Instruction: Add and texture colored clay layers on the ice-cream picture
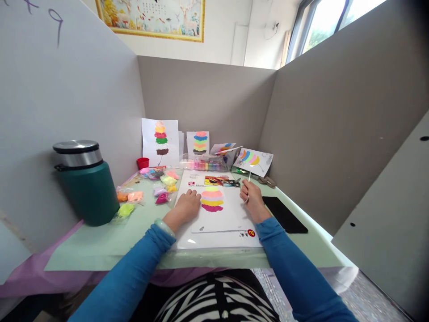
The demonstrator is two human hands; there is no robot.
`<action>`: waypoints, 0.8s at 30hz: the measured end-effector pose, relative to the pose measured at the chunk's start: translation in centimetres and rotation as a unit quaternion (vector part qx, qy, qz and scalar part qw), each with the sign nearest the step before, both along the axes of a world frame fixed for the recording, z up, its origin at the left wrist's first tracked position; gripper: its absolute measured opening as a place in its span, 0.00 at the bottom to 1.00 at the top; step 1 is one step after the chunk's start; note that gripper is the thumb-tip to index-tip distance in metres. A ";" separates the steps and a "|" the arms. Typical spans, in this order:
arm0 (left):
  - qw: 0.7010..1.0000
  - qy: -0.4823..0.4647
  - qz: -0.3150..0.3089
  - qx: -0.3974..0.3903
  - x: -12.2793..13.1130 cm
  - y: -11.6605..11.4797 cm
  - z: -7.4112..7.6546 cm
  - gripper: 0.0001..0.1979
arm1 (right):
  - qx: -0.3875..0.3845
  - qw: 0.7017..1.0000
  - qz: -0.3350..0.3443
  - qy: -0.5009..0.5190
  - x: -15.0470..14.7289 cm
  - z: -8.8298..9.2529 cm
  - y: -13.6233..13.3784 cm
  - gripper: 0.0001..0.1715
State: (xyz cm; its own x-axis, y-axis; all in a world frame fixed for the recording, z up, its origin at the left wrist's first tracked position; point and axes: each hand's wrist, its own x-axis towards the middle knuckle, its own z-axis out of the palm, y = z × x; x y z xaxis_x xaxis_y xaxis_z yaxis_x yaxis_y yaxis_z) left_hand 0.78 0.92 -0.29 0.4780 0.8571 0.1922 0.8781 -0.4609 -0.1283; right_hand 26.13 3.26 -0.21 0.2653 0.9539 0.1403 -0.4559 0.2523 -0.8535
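White sheet (219,221) lies flat at centre of frame on a pale green table (100,243). It bears a stack of clay bands (212,199): yellow-green, pink, yellow and magenta, from the top down. Left hand (186,204) rests palm down on the sheet just left of the bands, fingers loosely bent, nothing held; pale bangle (165,227) on the wrist. Right hand (253,200) sits at the sheet's right edge, fingers closed around a thin stick (249,178) that points up out of the fist; its lower end is too small to make out. Both sleeves blue. Scissors (234,182) lie just above the bands, near the top of the sheet. Small bags of coloured clay (161,187) are scattered left of centre. Dark green flask (87,185) with a steel lid stands at far left against the partition. Red cup (143,163) sits behind the bags. Clear box of clay colours (204,165) runs along the back of the table. Finished clay pictures (161,142) lean on the back partition, upper centre. Black flat slab (284,214) lies right of the right hand, apart from it.
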 end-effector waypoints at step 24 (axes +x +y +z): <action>0.999 -0.012 0.046 0.000 -0.8 0.1 -0.3 0.19 | 0.053 0.784 -0.126 -0.606 -1.7 -1.6 -0.5 0.22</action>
State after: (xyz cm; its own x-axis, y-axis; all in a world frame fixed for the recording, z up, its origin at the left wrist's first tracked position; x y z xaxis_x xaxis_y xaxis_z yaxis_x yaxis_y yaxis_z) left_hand 0.01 1.07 -0.54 0.3927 0.8970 0.2029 0.9195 -0.3784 -0.1067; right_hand 24.43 2.72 -1.84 0.0534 0.8588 0.5095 0.7489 0.3031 -0.5893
